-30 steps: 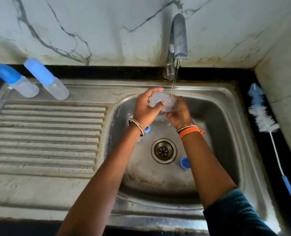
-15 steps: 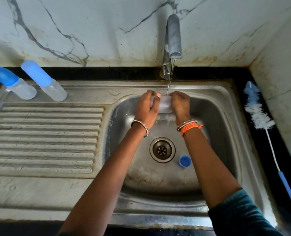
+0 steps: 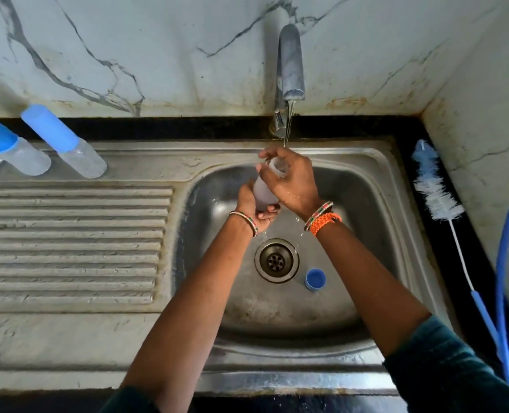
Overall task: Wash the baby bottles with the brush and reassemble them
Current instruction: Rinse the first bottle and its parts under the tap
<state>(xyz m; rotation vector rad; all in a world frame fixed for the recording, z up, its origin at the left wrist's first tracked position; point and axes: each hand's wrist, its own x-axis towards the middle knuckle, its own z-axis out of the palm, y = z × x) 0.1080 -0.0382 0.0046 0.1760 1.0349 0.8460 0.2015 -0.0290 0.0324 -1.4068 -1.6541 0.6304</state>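
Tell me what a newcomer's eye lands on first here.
Both hands hold a clear bottle under the running tap, over the sink. Two blue-capped bottles stand at the drainboard's back left. A bottle brush lies on the counter to the right, and a blue cap sits beside the drain.

Blue caps (image 3: 50, 128) on clear bottles (image 3: 83, 160); blue cup (image 3: 315, 280); grey steel sink (image 3: 375, 186); white, grey-veined marble wall (image 3: 128, 49); white-and-blue brush (image 3: 438, 192); orange wristband (image 3: 326, 223).
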